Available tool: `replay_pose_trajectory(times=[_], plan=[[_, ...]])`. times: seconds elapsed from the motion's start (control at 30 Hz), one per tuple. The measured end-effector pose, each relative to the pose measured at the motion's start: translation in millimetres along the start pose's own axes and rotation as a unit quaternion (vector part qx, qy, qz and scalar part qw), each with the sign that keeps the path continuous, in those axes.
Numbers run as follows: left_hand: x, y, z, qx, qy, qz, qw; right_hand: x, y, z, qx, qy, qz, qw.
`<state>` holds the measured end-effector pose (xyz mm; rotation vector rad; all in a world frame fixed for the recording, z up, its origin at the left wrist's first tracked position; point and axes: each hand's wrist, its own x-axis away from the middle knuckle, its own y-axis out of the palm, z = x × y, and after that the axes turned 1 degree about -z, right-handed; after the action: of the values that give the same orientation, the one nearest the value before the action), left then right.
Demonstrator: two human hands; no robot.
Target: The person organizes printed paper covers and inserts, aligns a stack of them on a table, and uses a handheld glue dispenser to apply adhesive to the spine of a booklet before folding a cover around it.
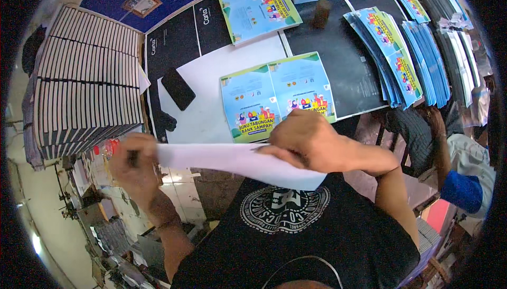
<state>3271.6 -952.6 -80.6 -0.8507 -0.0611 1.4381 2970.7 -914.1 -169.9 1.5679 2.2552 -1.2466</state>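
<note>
A white paper sheet or thin stack [211, 158] is stretched between my hands in front of my chest, its right end sagging in a curve. My left hand [134, 165], blurred by motion, is closed at the paper's left end. My right hand [303, 138] grips the upper edge toward the right end, thumb along the paper and fingers curled. Just beyond it on the table lies a blue and green printed cover sheet [248, 96] with cartoon figures. My right hand overlaps its lower edge in view.
Tall stacks of dark-covered books [87, 83] stand at left. A black phone [178, 88] lies on a white sheet [211, 75]. Farther back are printed covers [256, 6] and a brown cylinder [321, 14]. Blue booklet piles [388, 59] stand at right, near a co-worker's blue sleeve [462, 191].
</note>
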Motion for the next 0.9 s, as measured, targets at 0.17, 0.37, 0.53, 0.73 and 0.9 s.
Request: replay_pose_trajectory(times=[0.17, 0.37, 0.53, 0.73, 0.9], plan=[[5.8, -10.1, -19.2, -0.047, -0.002, 0.043, 0.998, 23.3, -4.7, 5.8, 0.004, 0.035, 0.013, 0.999], [32.7, -53.1, -33.1, -0.113, -0.039, 0.092, 0.989, 52.3, -18.3, 0.2, 0.0, 0.024, -0.028, 0.999], [60.1, -58.3, -16.9, -0.079, -0.03, 0.12, 0.989, 54.9, -20.6, -5.5, -0.038, -0.005, -0.031, 0.999], [65.1, -101.9, -44.7, -0.052, -0.134, 0.283, 0.948, 70.9, -34.4, 5.2, 0.012, 0.074, -0.024, 0.997], [78.1, -26.8, -33.3, -0.157, -0.04, 0.169, 0.972, 71.2, -23.6, -0.3, 0.069, 0.045, -0.057, 0.995]])
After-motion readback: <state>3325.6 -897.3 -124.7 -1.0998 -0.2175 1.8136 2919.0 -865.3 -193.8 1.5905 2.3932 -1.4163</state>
